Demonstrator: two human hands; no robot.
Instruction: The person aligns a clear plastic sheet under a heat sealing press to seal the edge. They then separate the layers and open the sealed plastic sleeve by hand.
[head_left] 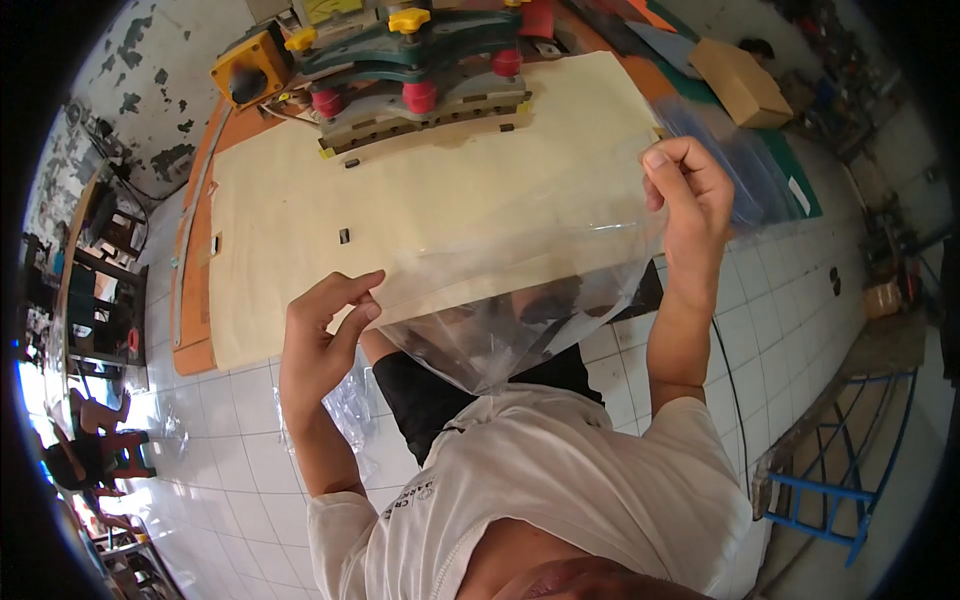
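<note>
A clear plastic sheet (490,345) is stretched between my two hands over the near edge of the table, its lower part sagging toward my shirt. My left hand (325,320) pinches one corner between thumb and fingers. The opposite corner is pinched in my right hand (690,190), which is raised a little higher. Beneath the sheet lies a cream-coloured board (290,240) that covers much of the tabletop. Beyond my hands stands a dark green press-like machine (390,62) with yellow knobs and red round parts. Whether the sheet is one layer or a bag, I cannot tell.
A yellow box with a dark round part (250,68) sits at the back left. On the right are a stack of clear plastic sheets (735,170) and a cardboard box (740,82). Crumpled clear plastic (348,405) lies on the tiled floor, and a blue metal frame (840,460) stands at right.
</note>
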